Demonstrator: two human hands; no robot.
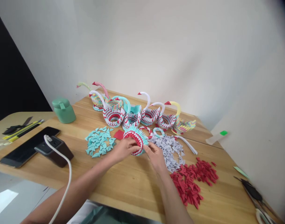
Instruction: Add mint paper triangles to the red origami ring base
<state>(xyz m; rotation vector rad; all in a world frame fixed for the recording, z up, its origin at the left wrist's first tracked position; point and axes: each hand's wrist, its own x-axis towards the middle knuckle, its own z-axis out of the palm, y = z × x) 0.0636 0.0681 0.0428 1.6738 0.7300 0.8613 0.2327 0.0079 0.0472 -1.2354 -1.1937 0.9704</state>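
Between my two hands, a round body of folded paper pieces (135, 137) in turquoise, red and white is held tilted above the table. My left hand (125, 149) grips its left and lower rim, the thumb lying across the front. On the right edge, my right hand (155, 154) pinches the rim with thumb and fingers; whether a loose piece is between them I cannot make out. Loose turquoise paper triangles (99, 142) lie left of my hands. White triangles (168, 151) are spread to the right, with red triangles (191, 180) nearer my right forearm.
Several finished paper swans (113, 116) stand behind my hands. A white paper neck (186, 143) and paper rings (158, 132) lie nearby. At left are a green pot (63, 110), a tablet (27, 147) and a power strip (54, 151) with a white cable. Scissors (259, 214) sit far right.
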